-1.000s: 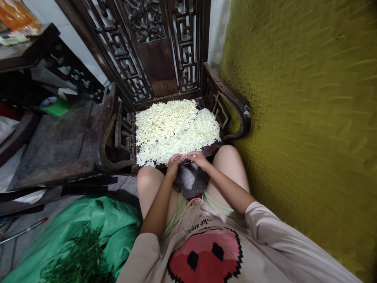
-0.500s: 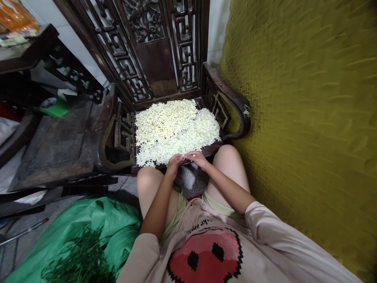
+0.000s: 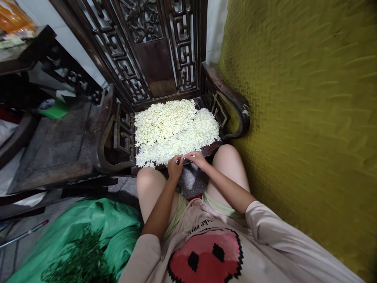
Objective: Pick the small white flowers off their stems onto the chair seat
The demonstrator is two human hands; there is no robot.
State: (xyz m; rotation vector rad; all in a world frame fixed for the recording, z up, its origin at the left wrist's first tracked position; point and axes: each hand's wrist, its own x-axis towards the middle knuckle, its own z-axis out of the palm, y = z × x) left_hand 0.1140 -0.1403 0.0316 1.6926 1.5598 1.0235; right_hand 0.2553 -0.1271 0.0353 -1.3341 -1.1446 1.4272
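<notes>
Small white and cream flowers (image 3: 165, 122) are spread thickly over the seat of a dark carved wooden chair (image 3: 160, 65). At the front edge of the seat my two hands meet, fingertips nearly touching. My left hand (image 3: 175, 168) is bent with its fingers closed in a pinch; what lies in it is too small to make out. Opposite it, my right hand (image 3: 198, 158) pinches a small white flower (image 3: 193, 155), and another white speck shows between the fingertips of both hands.
A yellow textured wall covering (image 3: 300, 118) rises close on the right. To the left stands a second wooden chair (image 3: 59, 145) with a green roll-like object (image 3: 54, 109) on it. Green leafy stems (image 3: 81, 257) lie on a green sheet (image 3: 97, 216) at lower left.
My left hand has turned, its back now facing up more and its fingers curled toward the right hand. The right hand has stayed nearly in place.
</notes>
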